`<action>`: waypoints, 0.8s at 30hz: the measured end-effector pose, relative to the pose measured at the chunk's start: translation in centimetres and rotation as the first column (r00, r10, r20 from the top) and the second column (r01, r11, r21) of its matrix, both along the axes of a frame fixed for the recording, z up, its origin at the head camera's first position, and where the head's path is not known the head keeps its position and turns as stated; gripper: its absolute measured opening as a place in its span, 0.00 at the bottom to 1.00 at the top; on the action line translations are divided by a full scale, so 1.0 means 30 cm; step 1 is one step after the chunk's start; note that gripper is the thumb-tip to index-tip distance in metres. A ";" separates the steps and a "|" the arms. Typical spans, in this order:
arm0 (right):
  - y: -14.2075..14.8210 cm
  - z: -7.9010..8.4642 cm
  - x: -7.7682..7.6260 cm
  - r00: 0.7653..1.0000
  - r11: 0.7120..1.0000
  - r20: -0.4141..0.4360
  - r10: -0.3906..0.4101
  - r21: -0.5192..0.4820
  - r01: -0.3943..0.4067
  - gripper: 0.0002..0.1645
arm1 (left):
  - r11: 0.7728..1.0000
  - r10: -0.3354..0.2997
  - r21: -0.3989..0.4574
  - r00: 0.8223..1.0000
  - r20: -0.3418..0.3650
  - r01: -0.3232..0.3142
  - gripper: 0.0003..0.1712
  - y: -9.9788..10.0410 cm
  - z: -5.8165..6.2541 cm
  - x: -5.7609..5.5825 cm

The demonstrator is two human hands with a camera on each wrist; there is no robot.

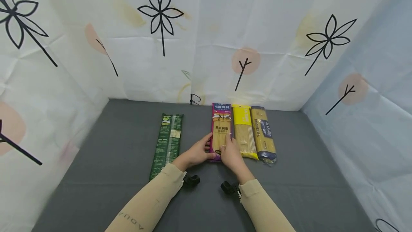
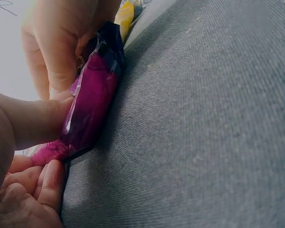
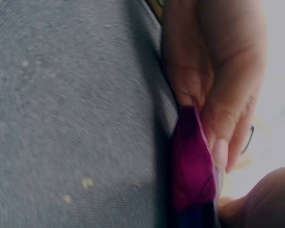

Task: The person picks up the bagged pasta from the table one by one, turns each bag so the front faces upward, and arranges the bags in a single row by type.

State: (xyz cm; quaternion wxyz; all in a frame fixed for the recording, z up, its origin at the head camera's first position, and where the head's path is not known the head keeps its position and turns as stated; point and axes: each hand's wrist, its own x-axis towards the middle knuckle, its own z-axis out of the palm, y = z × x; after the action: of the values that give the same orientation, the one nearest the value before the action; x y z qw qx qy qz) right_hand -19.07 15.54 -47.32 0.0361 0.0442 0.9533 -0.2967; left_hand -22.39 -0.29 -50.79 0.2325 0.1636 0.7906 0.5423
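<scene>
A purple-edged spaghetti packet (image 1: 221,121) with a dark blue top band lies lengthwise on the grey table. My left hand (image 1: 197,152) grips its lower left side, fingers along the edge and thumb across the near corner. On the opposite side, my right hand (image 1: 232,155) holds the lower right edge, its thumb over the front. The left wrist view shows the packet's magenta near end (image 2: 91,102) low over the cloth, the left thumb (image 2: 35,118) pressed against it. Beside the right hand lies a yellow spaghetti packet (image 1: 243,117), its left edge close to the purple one.
A blue-and-clear spaghetti packet (image 1: 264,131) lies right of the yellow one. To the left, a green spaghetti packet (image 1: 167,139) lies slightly slanted, its lower end partly behind the left sleeve (image 1: 154,196). Printed white fabric (image 1: 212,17) walls the table's back and sides.
</scene>
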 end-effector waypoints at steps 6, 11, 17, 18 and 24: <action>-0.001 0.014 0.006 1.000 0.994 -0.025 0.006 0.106 -0.003 0.32 | 1.000 -0.006 0.019 1.000 -0.006 0.007 0.51 0.024 0.005 0.000; 0.015 0.011 0.000 0.999 0.985 -0.041 0.021 0.173 -0.013 0.31 | 1.000 0.004 -0.023 1.000 -0.020 -0.005 0.50 0.037 0.009 0.018; 0.010 0.008 -0.001 0.999 0.981 -0.040 0.031 0.194 -0.023 0.31 | 0.997 0.004 -0.077 1.000 -0.023 -0.006 0.49 0.030 0.019 0.020; 0.008 0.006 0.001 0.998 0.979 -0.045 0.037 0.200 -0.027 0.31 | 0.997 0.004 -0.078 1.000 -0.021 -0.005 0.49 0.028 0.018 0.019; 0.011 -0.005 -0.006 0.994 0.991 -0.100 0.045 0.128 -0.032 0.27 | 0.994 0.019 -0.106 0.999 -0.035 -0.022 0.49 0.016 0.011 0.011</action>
State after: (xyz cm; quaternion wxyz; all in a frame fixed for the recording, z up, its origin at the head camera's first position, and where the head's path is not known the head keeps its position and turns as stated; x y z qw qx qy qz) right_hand -19.26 15.87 -47.46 -0.0100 0.0128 0.9714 -0.2369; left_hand -22.06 0.20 -50.47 0.2220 0.1519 0.8239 0.4989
